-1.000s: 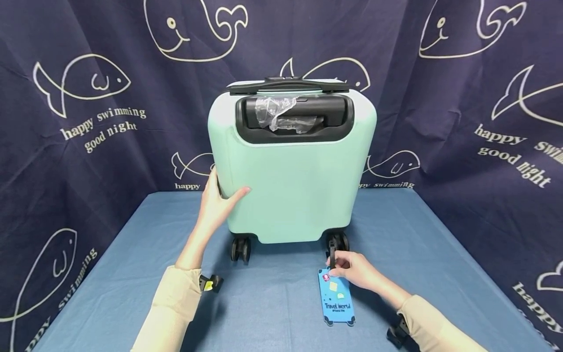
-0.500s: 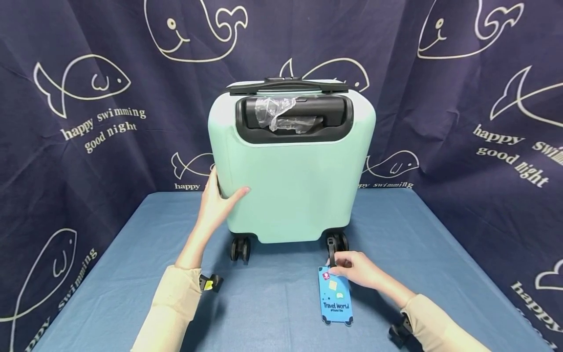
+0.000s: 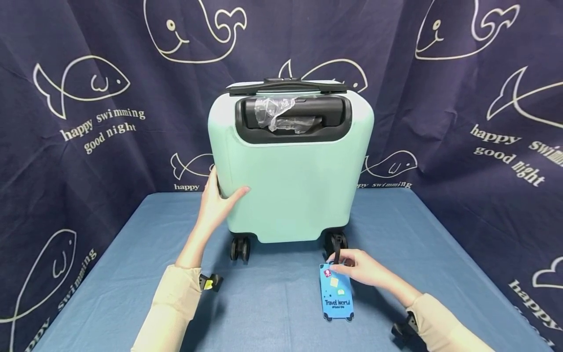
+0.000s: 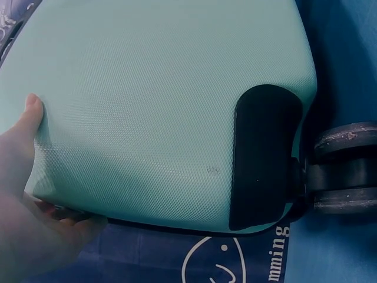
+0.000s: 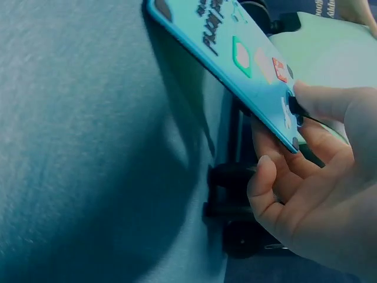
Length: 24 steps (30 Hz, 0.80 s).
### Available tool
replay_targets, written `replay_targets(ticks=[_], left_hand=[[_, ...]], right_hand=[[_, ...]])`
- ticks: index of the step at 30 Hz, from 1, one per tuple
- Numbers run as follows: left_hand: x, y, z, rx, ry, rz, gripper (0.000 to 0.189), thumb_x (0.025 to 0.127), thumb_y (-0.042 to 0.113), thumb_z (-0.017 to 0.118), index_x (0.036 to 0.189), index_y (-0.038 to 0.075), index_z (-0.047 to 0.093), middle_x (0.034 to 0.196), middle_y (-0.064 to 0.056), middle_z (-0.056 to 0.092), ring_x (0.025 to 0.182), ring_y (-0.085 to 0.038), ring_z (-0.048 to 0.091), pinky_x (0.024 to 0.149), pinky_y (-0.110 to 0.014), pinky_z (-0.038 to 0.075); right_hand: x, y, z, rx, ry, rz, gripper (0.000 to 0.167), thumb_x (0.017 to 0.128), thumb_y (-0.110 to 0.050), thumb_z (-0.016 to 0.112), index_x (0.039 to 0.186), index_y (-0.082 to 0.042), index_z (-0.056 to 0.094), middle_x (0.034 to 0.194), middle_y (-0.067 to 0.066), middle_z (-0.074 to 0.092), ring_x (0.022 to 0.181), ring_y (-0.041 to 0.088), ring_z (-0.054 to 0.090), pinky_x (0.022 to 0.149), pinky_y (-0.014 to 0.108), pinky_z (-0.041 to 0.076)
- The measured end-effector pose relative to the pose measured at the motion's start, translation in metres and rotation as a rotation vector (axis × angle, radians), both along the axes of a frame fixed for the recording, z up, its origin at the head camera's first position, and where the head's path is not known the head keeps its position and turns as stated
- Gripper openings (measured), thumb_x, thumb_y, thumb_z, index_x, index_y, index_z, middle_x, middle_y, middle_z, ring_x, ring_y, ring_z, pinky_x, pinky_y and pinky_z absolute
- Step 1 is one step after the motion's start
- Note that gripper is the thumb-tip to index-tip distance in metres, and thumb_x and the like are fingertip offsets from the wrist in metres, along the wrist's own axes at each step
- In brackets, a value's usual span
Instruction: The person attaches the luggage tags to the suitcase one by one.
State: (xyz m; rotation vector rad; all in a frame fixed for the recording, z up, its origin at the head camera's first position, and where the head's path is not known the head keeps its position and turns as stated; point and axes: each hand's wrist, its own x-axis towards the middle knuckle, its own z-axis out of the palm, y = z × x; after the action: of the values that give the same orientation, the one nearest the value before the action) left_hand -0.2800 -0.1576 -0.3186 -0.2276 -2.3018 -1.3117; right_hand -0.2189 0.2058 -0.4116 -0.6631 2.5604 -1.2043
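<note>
A mint-green suitcase [image 3: 286,190] stands upright on its black wheels, its black handle recess partly wrapped in clear plastic. My left hand [image 3: 215,205] grips its left edge, thumb on the front face and fingers round the side. In the left wrist view the same hand [image 4: 35,194] shows at the suitcase's edge. My right hand [image 3: 362,268] pinches a blue luggage tag [image 3: 336,293] by its strap end, in front of the right wheel. The tag's black strap [image 3: 337,250] sticks up above the fingers. In the right wrist view the tag [image 5: 247,65] tilts over the cloth.
Blue cloth [image 3: 272,298] covers the tabletop. Behind and at both sides hangs a dark blue curtain [image 3: 110,161] with white fish drawings and lettering. The suitcase's right wheel [image 3: 335,242] is just behind the right hand, and its left wheel [image 3: 240,248] rests on the cloth.
The luggage tag has risen slightly in my right hand, and its strap has swung from upright to leaning right at the top. The left hand keeps its grip on the suitcase.
</note>
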Motion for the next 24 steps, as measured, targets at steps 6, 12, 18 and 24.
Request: replay_targets(ticks=[6,12,18,24], left_hand=[[-0.001,-0.001,-0.001,0.001,-0.008,-0.009,0.095,0.076,0.046,0.073,0.150,0.024,0.018,0.150,-0.008,0.031,0.137,-0.025,0.032,0.108,-0.047,0.030],[-0.002,-0.001,-0.001,-0.003,-0.003,-0.012,0.094,0.077,0.046,0.073,0.150,0.024,0.018,0.151,-0.008,0.030,0.137,-0.025,0.031,0.108,-0.047,0.030],[-0.003,-0.001,-0.001,-0.009,-0.011,-0.009,0.095,0.077,0.047,0.072,0.150,0.024,0.017,0.152,-0.007,0.029,0.138,-0.026,0.031,0.108,-0.047,0.030],[-0.003,-0.001,-0.001,-0.008,-0.018,0.002,0.096,0.077,0.048,0.072,0.150,0.021,0.017,0.154,-0.009,0.024,0.141,-0.026,0.026,0.111,-0.046,0.027]], right_hand=[[0.004,0.002,0.005,0.006,0.029,0.048,0.024,0.095,-0.030,0.055,0.088,-0.010,0.065,0.108,0.007,0.068,0.087,0.004,0.058,0.070,0.020,0.043],[0.006,0.003,0.008,-0.048,0.107,0.070,0.019,0.094,-0.026,0.056,0.092,-0.013,0.070,0.111,0.006,0.069,0.088,-0.001,0.057,0.071,0.019,0.046],[0.006,0.005,0.009,-0.066,0.131,0.049,0.014,0.093,-0.027,0.059,0.089,-0.017,0.069,0.108,0.004,0.070,0.087,0.000,0.060,0.071,0.020,0.050],[0.007,0.007,0.015,-0.072,0.218,0.028,0.013,0.092,-0.024,0.060,0.081,-0.020,0.064,0.103,0.002,0.071,0.079,0.002,0.059,0.066,0.022,0.049]])
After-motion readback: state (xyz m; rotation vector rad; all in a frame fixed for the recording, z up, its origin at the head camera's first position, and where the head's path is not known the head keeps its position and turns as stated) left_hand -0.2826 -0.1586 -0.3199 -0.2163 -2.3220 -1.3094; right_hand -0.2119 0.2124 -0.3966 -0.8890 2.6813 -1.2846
